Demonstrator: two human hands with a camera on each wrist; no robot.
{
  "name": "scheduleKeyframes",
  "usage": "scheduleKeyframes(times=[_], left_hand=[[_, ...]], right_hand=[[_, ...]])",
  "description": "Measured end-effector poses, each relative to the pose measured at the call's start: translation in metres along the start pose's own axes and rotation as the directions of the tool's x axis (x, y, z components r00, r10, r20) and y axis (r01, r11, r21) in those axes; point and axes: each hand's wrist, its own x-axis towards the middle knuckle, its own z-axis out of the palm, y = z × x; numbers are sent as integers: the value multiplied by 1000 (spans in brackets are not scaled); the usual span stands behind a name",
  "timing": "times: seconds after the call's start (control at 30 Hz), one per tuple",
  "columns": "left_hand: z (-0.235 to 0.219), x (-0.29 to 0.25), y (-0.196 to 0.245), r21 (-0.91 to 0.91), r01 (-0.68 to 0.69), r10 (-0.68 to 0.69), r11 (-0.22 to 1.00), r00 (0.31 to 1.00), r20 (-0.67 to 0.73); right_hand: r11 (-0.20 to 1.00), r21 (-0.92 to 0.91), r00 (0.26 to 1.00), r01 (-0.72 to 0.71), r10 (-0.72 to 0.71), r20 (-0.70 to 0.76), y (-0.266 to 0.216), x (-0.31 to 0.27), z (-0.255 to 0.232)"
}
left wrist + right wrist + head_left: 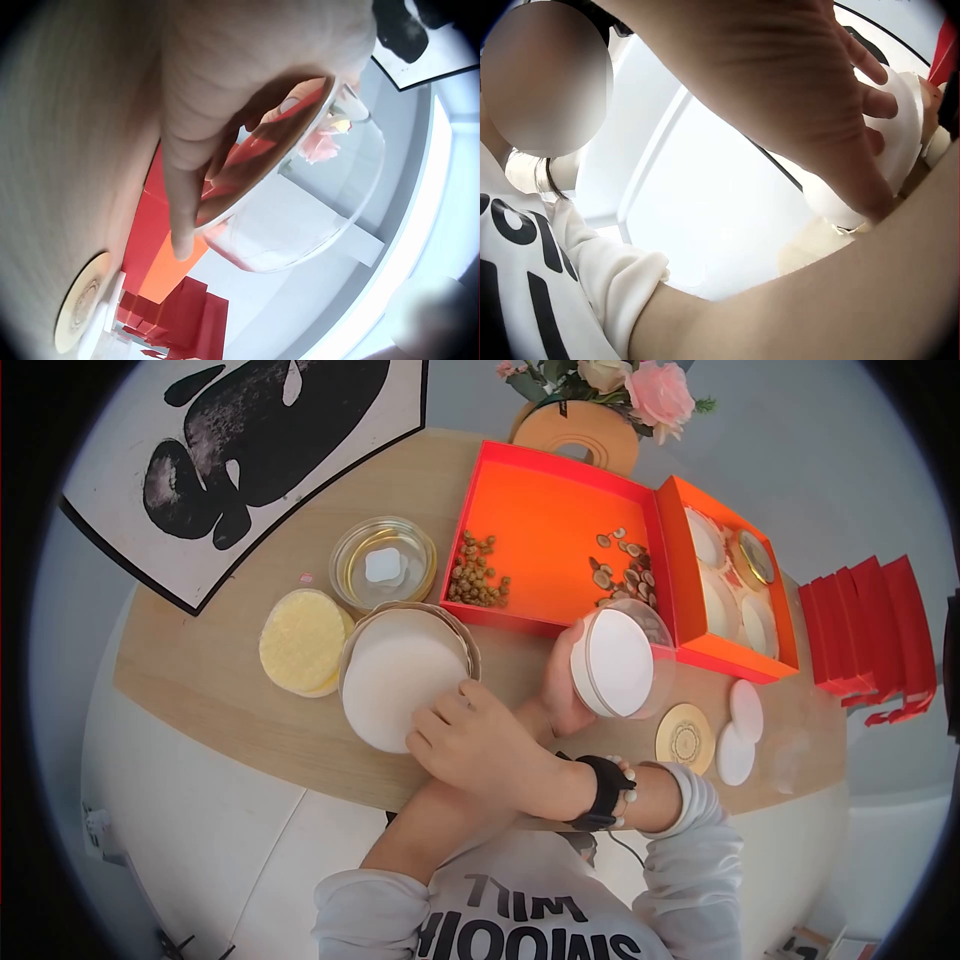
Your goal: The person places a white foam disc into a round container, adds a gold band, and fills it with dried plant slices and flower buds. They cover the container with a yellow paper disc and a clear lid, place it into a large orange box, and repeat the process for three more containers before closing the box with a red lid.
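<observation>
My left hand (pixel 565 685) reaches right beneath the crossed right forearm and grips a clear round container, which has a white disc (pixel 617 662) in its mouth. In the left wrist view, the left hand (pixel 247 112) curls round the rim of the clear container (pixel 322 217). My right hand (pixel 475 745) lies over the lower right of a large white round sheet (pixel 395 675) on a brown-edged stack. Its loosely bent fingers touch the white sheet (pixel 900 127) in the right wrist view, where the right hand (pixel 802 97) shows; whether they pinch it is unclear.
Yellow discs (pixel 300 645) and a glass bowl (pixel 345 575) are left. An orange box (pixel 550 500) holds brown pieces; another (pixel 690 620) holds round containers. Right are a gold disc (pixel 686 738), white discs (pixel 736 755) and red boxes (pixel 870 630). Flowers (pixel 660 398) stand behind.
</observation>
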Motion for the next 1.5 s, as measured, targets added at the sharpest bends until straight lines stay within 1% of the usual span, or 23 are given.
scheduleKeyframes(times=[0.17, 0.27, 0.33, 0.37, 0.43, 0.47, 0.5, 0.53, 0.63, 0.67, 0.77, 0.87, 0.97, 1.07, 1.27, 1.37, 1.47, 1.5], left_hand=[[1, -1, 0, 9, 6, -6, 1000, 1000, 2], [-2, 1, -2, -29, 6, -6, 1000, 1000, 30], [-4, 0, -1, -32, 34, -33, 999, 999, 33], [-5, 0, -1, -34, 47, -46, 998, 998, 35], [-7, 0, -3, -20, -17, 18, 1000, 999, 48], [-8, 0, -4, -14, -49, 50, 999, 997, 55], [-10, 1, -6, 8, -104, 104, 995, 993, -48], [-13, 2, -6, 23, -120, 121, 992, 990, -67], [-14, 4, -4, 42, -117, 119, 992, 991, -55], [-13, 3, -3, 33, -102, 103, 994, 993, -51], [-12, 5, -1, 30, -78, 79, 996, 996, -32], [-13, 4, -1, 35, -70, 71, 997, 997, -24], [-15, 4, -1, 47, -78, 79, 996, 997, -20], [-15, 5, -1, 43, -63, 63, 997, 998, -13], [-14, 6, -3, 34, -51, 51, 998, 999, 4], [-15, 4, -1, 29, -57, 57, 998, 998, 6], [-12, 0, 2, 17, -50, 50, 999, 999, 5], [-13, -1, 3, 19, -50, 50, 999, 999, 5]], right_hand=[[1000, 1, 1000, -27, 27, -6, 2, 1, -3], [998, -8, 998, -65, 65, -1, 4, 3, -5], [995, -13, 995, -97, 97, 11, 5, 3, -4], [993, 13, 993, -116, 116, 22, 6, 3, -3], [986, 62, 988, -154, 151, 45, 9, 1, -4], [982, 53, 983, -181, 178, 49, 12, 1, -8], [977, 42, 977, -207, 205, 53, 16, 2, -15], [972, 32, 971, -232, 230, 58, 21, 1, -20], [983, -29, 977, -181, 183, 113, 40, -9, -23], [980, -62, 967, -187, 195, 166, 43, -11, -26], [987, -86, 976, -139, 151, 159, 49, -14, -27], [998, -30, 990, -62, 66, 121, 51, -13, -24], [999, -22, 993, 23, -20, 118, 50, -11, -25], [999, -6, 996, 48, -47, 81, 50, -12, -19], [995, -56, 976, 82, -68, 206, 49, -11, -18], [998, 5, 988, 66, -66, 140, 50, -11, -19], [996, 85, 999, 29, -31, 28, 52, -12, -19], [993, 116, 999, 15, -19, 32, 54, -12, -19]])
